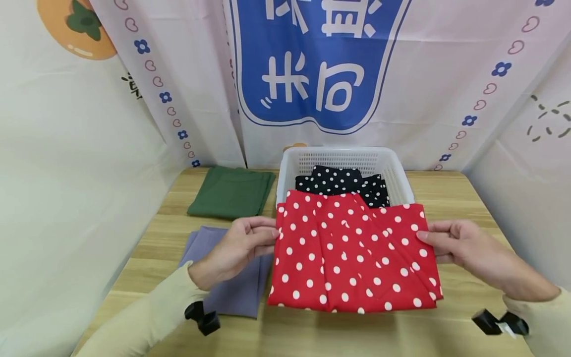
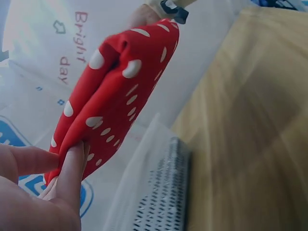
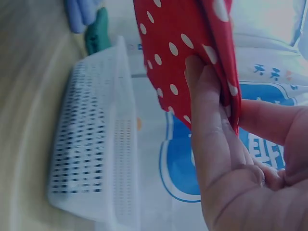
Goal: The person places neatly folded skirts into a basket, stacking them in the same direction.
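One red cloth (image 1: 352, 258), broad face toward head view, long axis sideways.

Behind the pale wooden worktop (image 1: 151, 253) there hangs a whitish curtain (image 1: 424, 124), which bears a large blue emblem (image 1: 314, 49) with white characters. Rows of pink hearts (image 1: 150, 65) and blue flowers (image 1: 165, 97) run down along both its sides. On the white left wall (image 1: 67, 163) is printed an orange fruit (image 1: 58, 32); on the right wall (image 1: 526, 183), dark short dashes. The light is soft and rather even.
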Tool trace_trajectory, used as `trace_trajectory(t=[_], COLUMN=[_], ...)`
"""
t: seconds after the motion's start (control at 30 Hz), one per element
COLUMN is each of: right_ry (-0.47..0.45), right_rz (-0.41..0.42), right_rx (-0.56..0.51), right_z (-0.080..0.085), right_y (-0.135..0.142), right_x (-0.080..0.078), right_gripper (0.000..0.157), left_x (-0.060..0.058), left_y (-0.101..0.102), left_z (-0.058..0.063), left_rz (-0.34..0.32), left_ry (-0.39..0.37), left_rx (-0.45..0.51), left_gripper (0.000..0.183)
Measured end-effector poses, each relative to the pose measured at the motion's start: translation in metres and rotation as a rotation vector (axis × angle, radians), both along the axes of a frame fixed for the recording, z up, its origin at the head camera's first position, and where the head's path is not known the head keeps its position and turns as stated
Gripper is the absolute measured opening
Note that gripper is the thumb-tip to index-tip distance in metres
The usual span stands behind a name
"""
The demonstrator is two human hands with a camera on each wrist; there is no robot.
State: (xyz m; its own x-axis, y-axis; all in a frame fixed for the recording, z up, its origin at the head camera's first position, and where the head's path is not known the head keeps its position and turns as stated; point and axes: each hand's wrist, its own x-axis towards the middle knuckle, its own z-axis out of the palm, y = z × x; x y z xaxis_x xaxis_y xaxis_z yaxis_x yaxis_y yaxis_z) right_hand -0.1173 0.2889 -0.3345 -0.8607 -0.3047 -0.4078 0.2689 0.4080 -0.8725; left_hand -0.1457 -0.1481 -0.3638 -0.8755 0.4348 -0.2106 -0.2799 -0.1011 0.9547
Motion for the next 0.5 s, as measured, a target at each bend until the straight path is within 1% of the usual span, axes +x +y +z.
trace_trajectory(t=[0.1,0.2,0.3,0.37,0.5], right_ry=[0.041,0.071,0.093,0.105,0.118], right_rz=[-0.023,-0.056,-0.091,-0.126,-0.174], right_rx=[-0.005,-0.018,-0.051,-0.062,-0.046], right_z=[0.009,0.013,0.016,0.019,0.021], right_y=[-0.001,-0.003,-0.005,-0.007,-0.009], right_x=[-0.012,-0.028,-0.046,-0.059,-0.086], right_gripper=[0.059,0.06,0.06,0.062,0.07], left_x=[-0.015,-0.033,-0.054,-0.069,-0.099], left_y=[0.005,0.009,0.013,0.016,0.026], left_z=[0.005,0.006,0.007,0.007,0.007], left_rz=[0.029,0.072,0.129,0.175,0.26], left_ry=[0.033,0.047,0.047,0.048,0.063], left_rx=[0.017,0.041,0.055,0.052,0.031], left_gripper=[0.039,0.036,0.035,0.034,0.034])
